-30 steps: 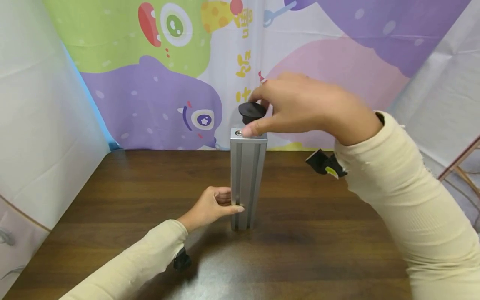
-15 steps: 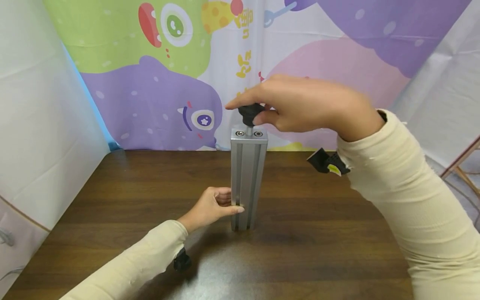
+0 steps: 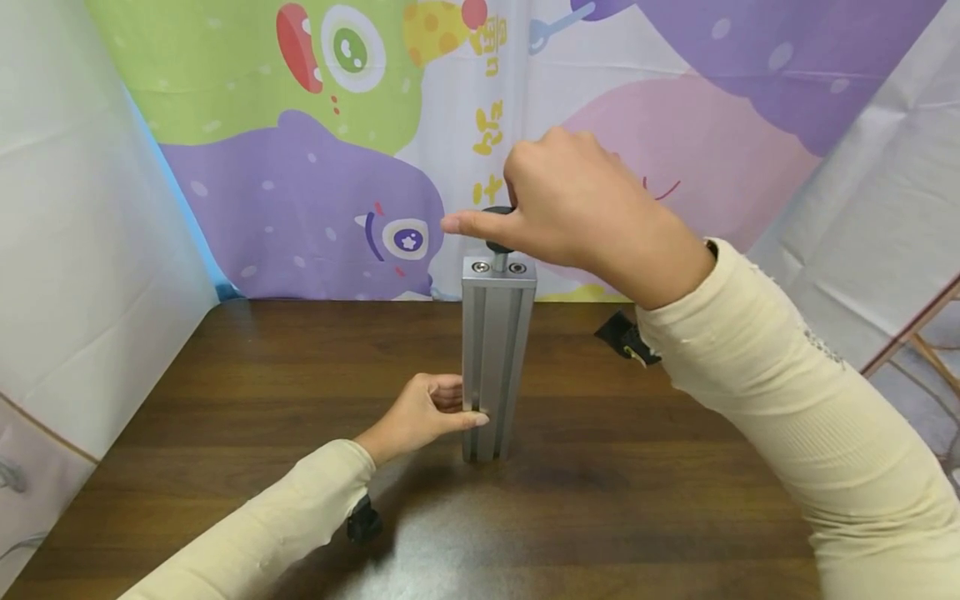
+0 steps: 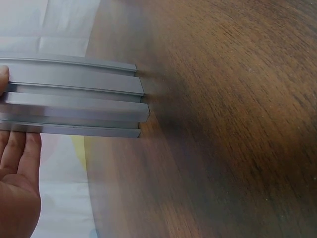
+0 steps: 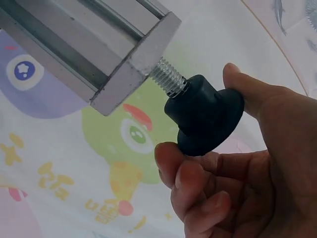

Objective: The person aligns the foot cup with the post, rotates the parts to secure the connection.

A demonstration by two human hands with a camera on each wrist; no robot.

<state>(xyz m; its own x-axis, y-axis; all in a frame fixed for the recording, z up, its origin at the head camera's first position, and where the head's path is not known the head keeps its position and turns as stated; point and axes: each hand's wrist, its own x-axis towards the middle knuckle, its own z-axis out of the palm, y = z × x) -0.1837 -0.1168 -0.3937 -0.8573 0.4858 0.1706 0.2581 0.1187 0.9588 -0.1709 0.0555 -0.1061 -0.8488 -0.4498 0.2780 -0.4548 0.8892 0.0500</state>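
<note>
A silver aluminium profile (image 3: 491,358) stands upright on the wooden table, slotted along its sides. My left hand (image 3: 412,421) grips it low down, thumb on the near face and fingers behind. Above the profile's end plate (image 5: 136,62) is a black levelling foot (image 5: 198,106), its threaded stud (image 5: 168,77) running into the plate. A length of thread shows between foot and plate. My right hand (image 3: 577,200) holds the foot by its round flange, with thumb and curled index finger at opposite edges. Two screws (image 3: 480,267) flank the stud.
The brown wooden table (image 3: 300,358) runs back to a cartoon-printed curtain (image 3: 337,208). White sheeting (image 3: 60,208) hangs at the left. Black wrist mounts are strapped to both sleeves.
My right hand has turned about the levelling foot, and its thumb now points left where the index finger pointed before. The left hand and the profile have stayed in place.
</note>
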